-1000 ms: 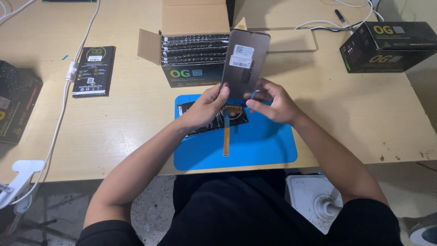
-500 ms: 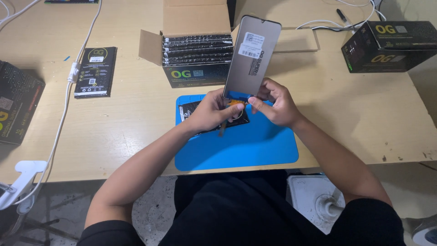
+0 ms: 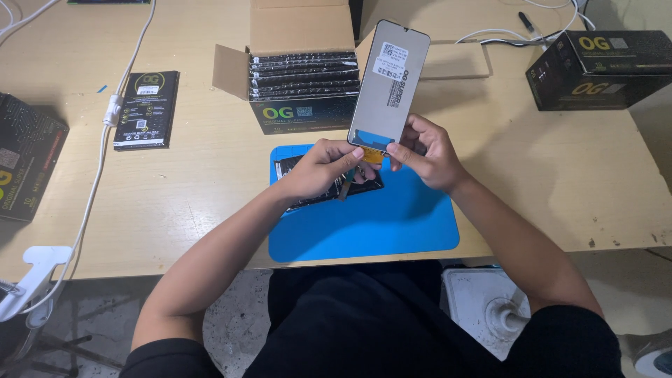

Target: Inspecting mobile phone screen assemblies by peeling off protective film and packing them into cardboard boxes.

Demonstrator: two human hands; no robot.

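From the head view, both forearms reach forward from the lower edge and meet over the far part of the blue mat (image 3: 364, 231) on the wooden bench (image 3: 560, 175). The left hand (image 3: 322, 168) sits with its back upward, its fingers curled in a narrow grip on the lower left corner of the phone screen panel (image 3: 389, 84). The right hand (image 3: 427, 154) faces it from the other side, thumb and forefinger pinching the panel's lower right corner, just beside the small orange flex strip (image 3: 373, 155) at the bottom edge.

The panel stands nearly upright above both hands, tilted slightly right, its grey back with white labels toward the camera. Beneath the left hand a dark flat pouch (image 3: 329, 189) lies on the mat.

Just behind the panel stands an open cardboard box (image 3: 301, 70) packed with flat black packs. Left of it, well apart, a single black pack (image 3: 147, 108) lies on the bench near a white cable (image 3: 105, 140). A black box (image 3: 602, 70) sits at the far right, another black box (image 3: 24, 164) at the left edge. The near half of the mat lies bare, with the bench edge just below it.
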